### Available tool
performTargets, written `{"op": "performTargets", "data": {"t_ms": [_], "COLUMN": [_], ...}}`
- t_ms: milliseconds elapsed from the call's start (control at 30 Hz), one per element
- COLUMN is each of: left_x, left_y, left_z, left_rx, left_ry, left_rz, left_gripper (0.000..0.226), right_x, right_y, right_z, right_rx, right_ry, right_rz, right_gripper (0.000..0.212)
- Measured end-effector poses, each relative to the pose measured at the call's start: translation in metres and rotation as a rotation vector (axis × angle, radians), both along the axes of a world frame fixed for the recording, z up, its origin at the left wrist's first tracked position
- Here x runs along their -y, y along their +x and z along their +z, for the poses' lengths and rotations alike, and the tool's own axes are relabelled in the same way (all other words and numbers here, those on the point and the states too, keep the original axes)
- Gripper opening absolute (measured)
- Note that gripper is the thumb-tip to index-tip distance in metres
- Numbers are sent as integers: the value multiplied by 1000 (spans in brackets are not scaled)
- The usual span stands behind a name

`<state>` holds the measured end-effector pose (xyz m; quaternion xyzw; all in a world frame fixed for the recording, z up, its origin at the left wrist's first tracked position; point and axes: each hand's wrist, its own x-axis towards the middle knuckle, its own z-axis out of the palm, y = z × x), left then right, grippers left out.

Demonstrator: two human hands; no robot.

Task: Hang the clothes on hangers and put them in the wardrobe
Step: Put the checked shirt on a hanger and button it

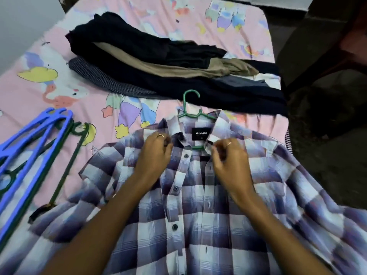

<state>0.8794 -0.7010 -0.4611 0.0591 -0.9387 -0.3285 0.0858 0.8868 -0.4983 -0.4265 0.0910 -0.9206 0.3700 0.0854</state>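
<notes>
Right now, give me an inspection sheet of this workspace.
Surface: pink cartoon-print bedsheet, rumpled.
Job's things: purple-and-white checked shirt lies flat, unbuttoned, with a green plastic hanger in its collar; blue and dark green spare hangers at left.
Clutter: pile of dark and tan folded clothes beyond the shirt.
Grippers: left hand and right hand each pinch the shirt front near the collar.
Cables: nothing seen.
Surroundings: dark floor at right.

My bed (pink cartoon sheet) carries the checked shirt, a dark clothes pile and spare hangers.
</notes>
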Motion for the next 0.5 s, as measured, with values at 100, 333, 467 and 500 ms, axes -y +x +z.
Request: {"op": "performTargets", "data": {"t_ms": [100,333,467,500], "left_x": [-8,-28,-39,-43], "left_y": [-8,-6,-14,-15], "left_z": [-4,5,6,5], "left_rx": [-27,-32,16,24], "left_ry": [73,423,640,678], "left_rz": [5,118,209,231], "left_gripper": [16,21,32,34], "right_x": [18,46,56,56], "right_y": [11,4,-1,-2], "right_z": [-30,-43,-42,-41], "right_rx": [47,28,12,12], "right_ry": [112,-17,-200,-237], "right_rz": [-19,-300,-500,-550], "right_gripper": [15,31,20,16]}}
